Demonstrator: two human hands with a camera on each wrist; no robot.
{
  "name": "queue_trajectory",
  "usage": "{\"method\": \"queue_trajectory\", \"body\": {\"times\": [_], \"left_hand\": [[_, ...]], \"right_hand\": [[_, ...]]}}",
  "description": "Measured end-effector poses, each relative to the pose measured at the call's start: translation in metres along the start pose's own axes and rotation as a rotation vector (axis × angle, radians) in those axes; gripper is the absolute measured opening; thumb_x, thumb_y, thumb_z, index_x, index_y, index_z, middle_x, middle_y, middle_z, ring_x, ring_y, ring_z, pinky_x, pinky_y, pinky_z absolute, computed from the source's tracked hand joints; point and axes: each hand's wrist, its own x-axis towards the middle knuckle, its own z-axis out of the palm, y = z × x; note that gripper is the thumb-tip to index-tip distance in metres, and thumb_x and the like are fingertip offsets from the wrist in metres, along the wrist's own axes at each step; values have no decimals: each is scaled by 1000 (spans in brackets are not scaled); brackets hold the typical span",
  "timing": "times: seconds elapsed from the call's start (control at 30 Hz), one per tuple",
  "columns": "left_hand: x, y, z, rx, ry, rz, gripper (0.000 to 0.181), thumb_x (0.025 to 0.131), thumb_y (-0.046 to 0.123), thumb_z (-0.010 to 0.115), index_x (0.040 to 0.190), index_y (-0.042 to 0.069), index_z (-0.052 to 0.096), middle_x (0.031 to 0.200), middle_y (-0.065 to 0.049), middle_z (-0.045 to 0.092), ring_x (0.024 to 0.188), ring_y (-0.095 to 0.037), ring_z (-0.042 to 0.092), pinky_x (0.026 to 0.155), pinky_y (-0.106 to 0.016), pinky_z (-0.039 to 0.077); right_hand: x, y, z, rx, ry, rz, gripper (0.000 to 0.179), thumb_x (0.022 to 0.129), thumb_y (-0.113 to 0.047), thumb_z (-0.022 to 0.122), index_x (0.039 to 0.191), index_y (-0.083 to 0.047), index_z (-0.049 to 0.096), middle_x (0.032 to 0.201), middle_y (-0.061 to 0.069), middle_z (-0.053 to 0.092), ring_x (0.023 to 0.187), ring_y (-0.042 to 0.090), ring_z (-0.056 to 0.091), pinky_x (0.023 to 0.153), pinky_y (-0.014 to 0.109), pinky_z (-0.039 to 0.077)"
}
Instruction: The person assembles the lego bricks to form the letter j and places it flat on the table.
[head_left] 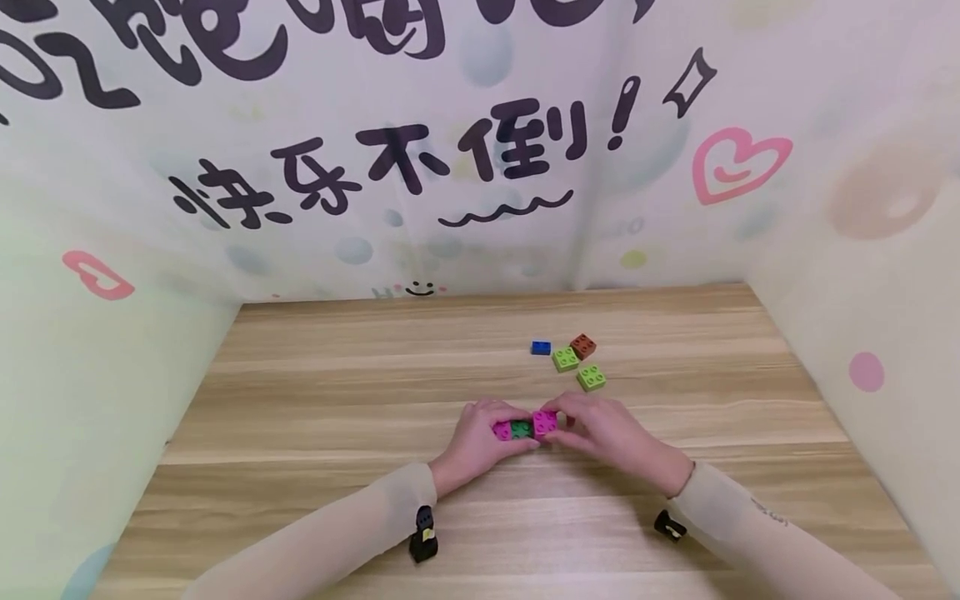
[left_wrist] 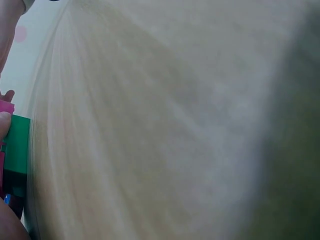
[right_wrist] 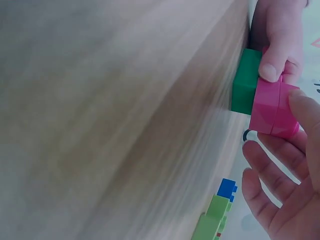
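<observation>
On the table a green building brick [head_left: 521, 429] lies between my two hands, with a pink brick [head_left: 502, 431] at its left end. My left hand [head_left: 480, 435] grips this assembly from the left, thumb along the near side and fingers along the far side. At the right end, my right hand [head_left: 609, 427] pinches another pink brick [head_left: 545, 423] between thumb and fingers. The right wrist view shows two pink layers [right_wrist: 265, 107] stacked on the green brick, the right thumb against the upper one. Only a sliver of the bricks shows in the left wrist view.
Beyond the hands lie a small blue brick [head_left: 541, 347], a brown brick [head_left: 583, 346], a lime green brick [head_left: 566, 359] and a second lime green brick [head_left: 591, 377]. Printed white walls enclose the wooden table [head_left: 337, 375] at the back and sides.
</observation>
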Motion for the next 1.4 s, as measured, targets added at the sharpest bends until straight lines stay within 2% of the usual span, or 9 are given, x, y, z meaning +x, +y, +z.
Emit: {"method": "queue_trajectory", "body": {"times": [0.17, 0.33, 0.47, 0.57, 0.8, 0.93, 1.17, 1.4], "left_hand": [[2, 2, -2, -13, -1, -1, 43, 85, 40, 87, 122, 18, 78, 115, 4, 76, 108, -15, 59, 96, -40, 36], [2, 0, -1, -6, -6, -14, 44, 85, 41, 87, 122, 19, 78, 116, 5, 75, 109, -15, 58, 97, -41, 37], [0, 0, -1, -8, -15, -27, 45, 85, 42, 87, 123, 19, 78, 117, 5, 75, 111, -15, 58, 99, -43, 37], [-1, 1, -1, -20, -20, -36, 45, 85, 42, 86, 123, 19, 78, 119, 4, 75, 113, -17, 58, 101, -44, 37], [-1, 1, -2, -24, -30, -58, 45, 86, 42, 86, 124, 20, 77, 121, 4, 74, 115, -17, 57, 103, -45, 37], [-1, 1, -2, -24, -32, -57, 45, 85, 42, 86, 124, 20, 77, 120, 4, 74, 115, -17, 58, 103, -45, 37], [-1, 1, -3, -37, -31, -53, 45, 86, 41, 86, 124, 19, 77, 119, 3, 74, 115, -17, 57, 104, -45, 36], [-2, 1, -3, -36, -28, -54, 45, 86, 41, 86, 124, 19, 77, 119, 4, 73, 114, -16, 58, 104, -45, 37]], "right_hand": [[-2, -1, 0, 22, -6, 17, 32, 98, -32, 74, 126, -16, 70, 110, -6, 72, 87, 8, 63, 75, 26, 55], [-3, 0, -3, 59, -25, 21, 40, 97, -31, 75, 133, -14, 67, 111, -7, 70, 86, 5, 61, 74, 24, 54], [-2, 7, -15, 114, -51, 32, 49, 95, -26, 78, 138, -10, 63, 115, 0, 70, 85, 6, 60, 73, 25, 54], [0, 16, -25, 139, -47, 51, 49, 94, -20, 79, 139, -7, 62, 119, 8, 70, 87, 8, 60, 74, 26, 55], [3, 41, -41, 85, 34, 59, 38, 94, -8, 78, 129, -3, 66, 109, 11, 68, 85, 11, 59, 69, 28, 54], [1, 50, -44, 33, 65, 45, 39, 90, -7, 81, 127, -2, 68, 110, 10, 68, 84, 13, 60, 68, 29, 56], [-2, 61, -45, 12, 40, 96, 42, 92, -10, 80, 131, -3, 66, 119, 10, 67, 88, 14, 61, 74, 32, 57], [-3, 80, -39, 1, 23, 104, 43, 91, -11, 81, 131, -3, 66, 122, 12, 65, 88, 14, 60, 76, 35, 57]]}}
